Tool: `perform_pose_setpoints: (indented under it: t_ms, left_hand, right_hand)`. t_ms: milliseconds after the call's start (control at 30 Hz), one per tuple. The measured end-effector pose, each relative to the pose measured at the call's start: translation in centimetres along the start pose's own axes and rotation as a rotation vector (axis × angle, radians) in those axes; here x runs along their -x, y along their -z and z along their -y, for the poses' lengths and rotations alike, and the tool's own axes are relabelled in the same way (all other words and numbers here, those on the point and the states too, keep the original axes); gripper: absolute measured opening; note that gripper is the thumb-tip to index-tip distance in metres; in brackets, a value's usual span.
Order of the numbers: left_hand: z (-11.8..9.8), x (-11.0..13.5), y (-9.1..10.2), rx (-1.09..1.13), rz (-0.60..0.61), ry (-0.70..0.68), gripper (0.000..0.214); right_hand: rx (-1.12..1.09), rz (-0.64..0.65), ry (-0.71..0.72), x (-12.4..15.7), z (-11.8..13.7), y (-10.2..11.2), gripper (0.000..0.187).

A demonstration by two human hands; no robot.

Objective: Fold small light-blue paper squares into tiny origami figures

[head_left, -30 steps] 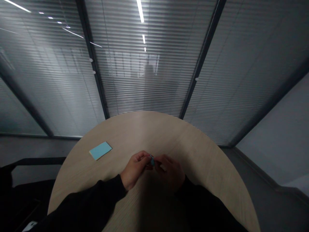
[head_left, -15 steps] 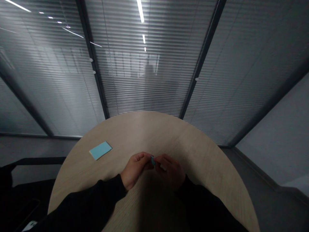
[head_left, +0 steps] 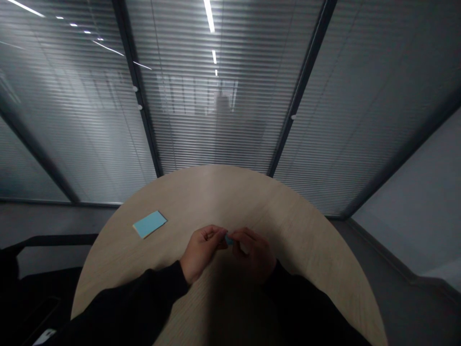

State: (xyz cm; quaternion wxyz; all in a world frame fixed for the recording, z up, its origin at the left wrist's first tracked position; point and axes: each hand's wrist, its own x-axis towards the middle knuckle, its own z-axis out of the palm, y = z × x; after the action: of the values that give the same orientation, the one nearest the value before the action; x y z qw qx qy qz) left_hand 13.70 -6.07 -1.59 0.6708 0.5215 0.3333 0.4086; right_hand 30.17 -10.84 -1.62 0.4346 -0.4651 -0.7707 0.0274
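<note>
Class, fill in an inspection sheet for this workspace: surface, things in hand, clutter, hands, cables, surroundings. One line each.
Surface: round pale wooden table, dimly lit.
Things in hand: small blue piece, pinched between both hands above the table; too small to identify.
Clutter: flat light-blue sheet lying on the table left of the hands, apart from them.
Hands: left hand and right hand, fingers closed on the small blue piece; black sleeves on both arms.
Cables: nothing seen.
Surroundings: glass wall with slatted blinds behind the table.
</note>
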Motion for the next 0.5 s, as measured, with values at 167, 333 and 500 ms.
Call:
perform_pose_setpoints:
  t_ms: [167, 333, 500]
  left_hand:
    - [-0.3, 0.1, -0.1, -0.152, 0.004, -0.087, 0.034]
    - [-0.6, 0.3, -0.1, -0.264, 0.011, -0.184, 0.032]
    - [-0.9, 0.4, 0.0, -0.311, 0.040, -0.193, 0.033]
  right_hand:
    - [-0.197, -0.037, -0.209, -0.1, 0.2, 0.4, 0.010]
    - [-0.636, 0.047, -0.520, 0.0, -0.6, -0.1, 0.029]
    - [-0.726, 0.104, -0.588, 0.0, -1.1, -0.2, 0.033]
